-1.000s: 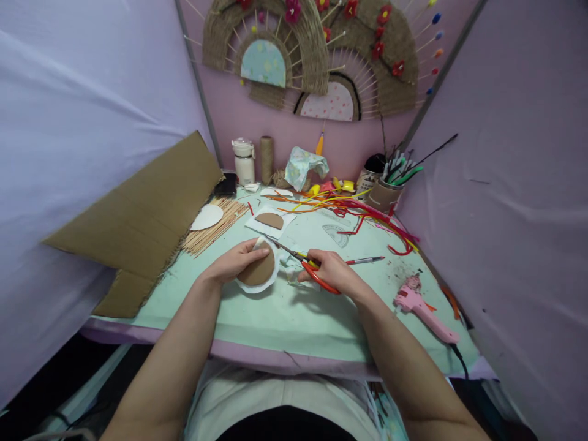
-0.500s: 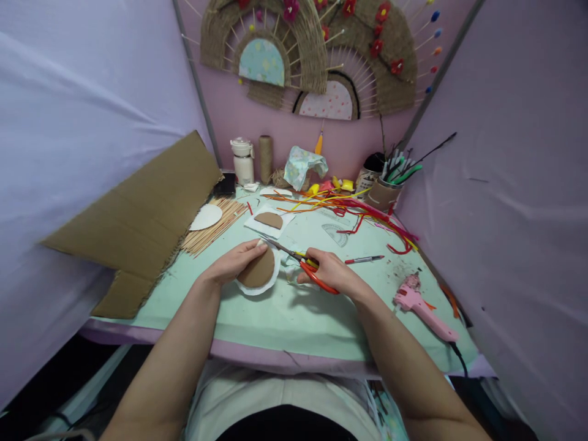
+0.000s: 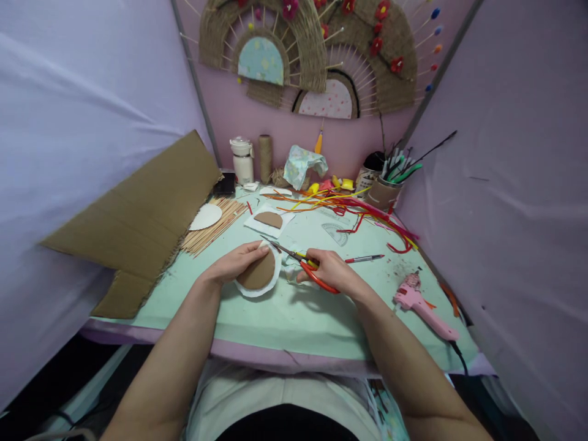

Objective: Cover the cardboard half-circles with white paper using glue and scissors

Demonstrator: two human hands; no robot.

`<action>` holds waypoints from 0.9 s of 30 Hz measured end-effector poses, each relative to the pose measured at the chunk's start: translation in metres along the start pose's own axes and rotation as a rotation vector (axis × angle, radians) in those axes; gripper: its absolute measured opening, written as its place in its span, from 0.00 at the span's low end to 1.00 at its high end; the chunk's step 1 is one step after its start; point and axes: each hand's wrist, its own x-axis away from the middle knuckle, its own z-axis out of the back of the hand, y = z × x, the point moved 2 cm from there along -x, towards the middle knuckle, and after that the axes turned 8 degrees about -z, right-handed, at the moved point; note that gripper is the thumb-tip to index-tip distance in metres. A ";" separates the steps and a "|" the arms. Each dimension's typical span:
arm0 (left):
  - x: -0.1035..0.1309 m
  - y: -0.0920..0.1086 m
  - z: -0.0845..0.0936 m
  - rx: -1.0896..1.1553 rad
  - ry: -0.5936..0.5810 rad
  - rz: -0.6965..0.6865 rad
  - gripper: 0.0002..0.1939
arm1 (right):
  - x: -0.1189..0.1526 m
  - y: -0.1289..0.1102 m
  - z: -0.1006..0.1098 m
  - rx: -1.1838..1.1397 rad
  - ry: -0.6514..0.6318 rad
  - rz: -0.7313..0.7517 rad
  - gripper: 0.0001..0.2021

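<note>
My left hand (image 3: 242, 260) pinches a brown cardboard disc (image 3: 260, 271) at its upper left side, thumb on top. White fabric (image 3: 260, 293) sticks out around the disc as an uneven rim. In my right hand (image 3: 331, 268) is a pair of scissors (image 3: 316, 275) with red and yellow handles. Their blades reach left across the top of the fabric rim, close to my left fingertips. Some pale cloth scrap (image 3: 289, 269) lies between the disc and my right hand. Beyond the blades, a cardboard half-disc (image 3: 269, 220) rests on a white cloth piece (image 3: 285, 219).
A pink glue gun (image 3: 425, 309) lies at the right, its cord over the table edge. A large cardboard sheet (image 3: 138, 214) leans at the left beside thin wooden sticks (image 3: 215, 229). Red and yellow strips (image 3: 340, 201), a pen (image 3: 364, 259) and a protractor (image 3: 335, 233) lie farther back.
The disc with its fabric rim has shifted and turned very slightly in my left hand. The scissors stay at the rim's top edge, almost unmoved.
</note>
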 end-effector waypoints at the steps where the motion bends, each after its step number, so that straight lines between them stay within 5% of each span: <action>1: 0.000 0.001 0.000 0.004 -0.003 0.002 0.22 | -0.001 0.000 0.000 -0.006 0.003 0.002 0.19; 6: 0.000 0.001 -0.002 0.079 0.068 -0.007 0.21 | -0.003 0.002 0.003 -0.080 0.124 -0.098 0.18; 10: -0.008 -0.003 0.003 0.283 0.331 -0.078 0.17 | -0.005 0.011 0.006 -0.034 0.259 -0.275 0.16; 14: -0.015 -0.005 0.009 0.534 0.509 -0.129 0.08 | -0.007 0.017 0.002 0.121 0.270 -0.303 0.12; 22: -0.016 -0.002 0.013 0.783 0.509 -0.081 0.08 | -0.014 0.018 -0.004 0.219 0.318 -0.276 0.07; 27: -0.022 0.018 0.004 0.934 0.457 -0.092 0.07 | -0.017 0.009 0.005 -0.154 0.495 -0.091 0.08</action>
